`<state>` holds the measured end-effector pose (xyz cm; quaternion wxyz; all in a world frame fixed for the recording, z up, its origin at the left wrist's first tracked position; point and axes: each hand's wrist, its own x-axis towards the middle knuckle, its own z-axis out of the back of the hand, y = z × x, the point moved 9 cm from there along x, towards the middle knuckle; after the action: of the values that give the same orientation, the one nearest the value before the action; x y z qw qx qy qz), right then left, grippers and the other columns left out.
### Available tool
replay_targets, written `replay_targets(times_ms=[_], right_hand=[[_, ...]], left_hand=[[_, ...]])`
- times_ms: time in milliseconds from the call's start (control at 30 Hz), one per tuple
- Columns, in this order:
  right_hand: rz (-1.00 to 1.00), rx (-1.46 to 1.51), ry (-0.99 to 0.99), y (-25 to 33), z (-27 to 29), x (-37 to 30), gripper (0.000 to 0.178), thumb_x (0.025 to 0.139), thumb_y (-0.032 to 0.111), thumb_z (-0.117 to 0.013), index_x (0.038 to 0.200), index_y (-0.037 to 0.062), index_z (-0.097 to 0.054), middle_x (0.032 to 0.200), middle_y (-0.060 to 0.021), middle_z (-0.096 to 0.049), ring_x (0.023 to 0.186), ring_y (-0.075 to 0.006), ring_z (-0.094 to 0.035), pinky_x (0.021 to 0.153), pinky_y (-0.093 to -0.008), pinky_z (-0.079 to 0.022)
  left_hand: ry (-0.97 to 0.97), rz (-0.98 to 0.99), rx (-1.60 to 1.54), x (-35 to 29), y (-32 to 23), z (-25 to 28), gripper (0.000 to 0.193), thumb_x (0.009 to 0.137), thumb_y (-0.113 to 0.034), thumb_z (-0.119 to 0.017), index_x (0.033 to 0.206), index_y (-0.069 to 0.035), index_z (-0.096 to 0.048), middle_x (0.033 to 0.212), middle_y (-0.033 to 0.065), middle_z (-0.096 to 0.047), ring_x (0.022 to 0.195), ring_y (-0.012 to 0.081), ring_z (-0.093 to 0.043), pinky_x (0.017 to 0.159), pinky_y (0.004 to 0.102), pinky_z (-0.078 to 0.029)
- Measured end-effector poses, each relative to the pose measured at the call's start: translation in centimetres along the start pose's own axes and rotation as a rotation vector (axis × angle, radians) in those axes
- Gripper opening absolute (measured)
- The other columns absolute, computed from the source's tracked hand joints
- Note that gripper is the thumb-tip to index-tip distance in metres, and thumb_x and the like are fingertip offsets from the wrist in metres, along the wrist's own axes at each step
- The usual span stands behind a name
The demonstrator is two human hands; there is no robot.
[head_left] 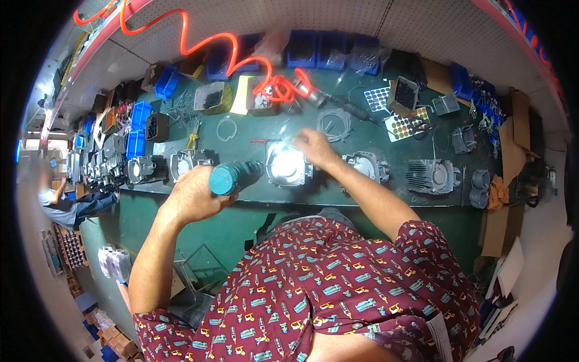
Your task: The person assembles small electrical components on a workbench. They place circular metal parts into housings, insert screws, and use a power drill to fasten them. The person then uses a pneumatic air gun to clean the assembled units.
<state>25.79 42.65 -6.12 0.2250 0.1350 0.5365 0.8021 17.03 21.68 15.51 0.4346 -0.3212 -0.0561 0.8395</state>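
My left hand [192, 194] is wrapped round a teal power screwdriver [229, 178], whose front end points right toward a metal motor housing [286, 168]. Bright light washes out the inside of that housing at the middle of the bench. Over its upper right rim, my right hand [315, 148] has its fingers curled together; anything between them is lost in the glare. A thin red-handled tool [259, 141] lies just behind the housing. Similar housings stand in the row, one [366, 166] to the right, a finned one [433, 176] farther right, and another [188, 161] behind my left hand.
An orange coiled hose [234, 51] hangs over the green bench [241, 136]. Blue bins [300, 53] line the back, with a box of screws [212, 99] before them. Yellow-handled pliers [193, 139] and sheets of round stickers [408, 125] lie about. Another person [69, 205] is at far left.
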Motion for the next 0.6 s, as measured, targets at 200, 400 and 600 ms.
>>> replay_targets(times_ms=[200, 400, 600], right_hand=[[-0.456, 0.855, 0.132, -1.3, 2.2, -2.1, 0.022, 0.096, 0.010, -0.044, 0.111, 0.0033, -0.057, 0.083, -0.0055, -0.058, 0.060, -0.0069, -0.042, 0.047, -0.0201, -0.032], [-0.547, 1.019, 0.161, -0.7, 2.4, -4.2, 0.017, 0.102, 0.017, -0.048, 0.112, 0.0047, -0.054, 0.103, -0.0166, -0.070, 0.074, -0.0136, -0.061, 0.054, -0.0222, -0.046], [-0.613, 1.235, 0.171, -1.2, 2.2, -5.5, 0.023, 0.096, 0.002, -0.045, 0.116, -0.0080, -0.050, 0.116, -0.0284, -0.062, 0.094, -0.0281, -0.067, 0.080, -0.0365, -0.060]], left_hand=[[-0.187, -0.062, -0.519, -2.5, 1.5, -0.7, 0.047, 0.079, -0.003, -0.075, 0.124, -0.002, -0.062, 0.111, 0.0098, -0.070, 0.096, 0.0173, -0.064, 0.086, 0.0319, -0.051], [-0.307, 0.031, -0.967, -4.3, 6.6, -8.2, 0.035, 0.085, -0.010, -0.078, 0.118, -0.005, -0.066, 0.107, 0.0033, -0.068, 0.094, 0.0136, -0.063, 0.082, 0.0306, -0.052], [-0.287, 0.026, -1.069, -4.7, 6.6, -10.3, 0.039, 0.086, -0.021, -0.078, 0.119, -0.005, -0.064, 0.106, 0.0040, -0.068, 0.087, 0.0144, -0.063, 0.076, 0.0312, -0.055]])
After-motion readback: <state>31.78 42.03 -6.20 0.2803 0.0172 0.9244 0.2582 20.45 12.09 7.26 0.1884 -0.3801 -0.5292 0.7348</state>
